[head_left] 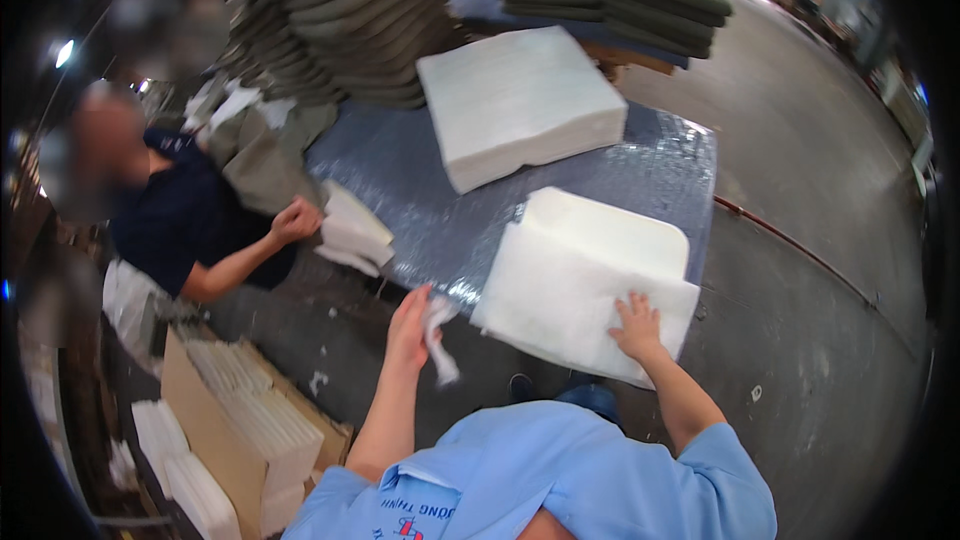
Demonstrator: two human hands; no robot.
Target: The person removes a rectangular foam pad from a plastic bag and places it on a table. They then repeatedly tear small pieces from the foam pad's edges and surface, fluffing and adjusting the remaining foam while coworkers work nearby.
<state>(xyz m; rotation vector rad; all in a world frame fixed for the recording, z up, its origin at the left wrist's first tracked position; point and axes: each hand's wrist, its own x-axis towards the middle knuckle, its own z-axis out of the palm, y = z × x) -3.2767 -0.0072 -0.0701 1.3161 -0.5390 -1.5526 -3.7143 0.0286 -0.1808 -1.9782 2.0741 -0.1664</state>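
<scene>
Pressing flat on the soft white sheet (545, 290), your right hand (637, 327) lies palm down with its fingers spread wide, near the sheet's right end. The sheet looks matt and fluffy, with slightly wavy edges, and sits at the near right of the table (390, 190), its near edge jutting past the tabletop. Under it, a smoother cream pad (615, 230) with a rounded corner shows along the far side.

Your left hand (408, 328) is curled narrow around a limp, twisted white scrap (440, 345), which dangles off the near left of the table; the exact grip of your fingertips is too small to tell.

Beyond the pad, on the table's dark, glossy, wrinkled covering, stands a thick, squarish white stack (525, 105) with layered sides. Farther off rise thick grey-green piles (350, 25) of folded, rounded-edged layers. At your left, a co-worker in a dark top (205, 205) has a bent hand (296, 221) just beside some floppy white pieces (355, 230). At the near left, a brown cardboard box (205, 390) holds flat white slabs (260, 400) packed in rows.
</scene>
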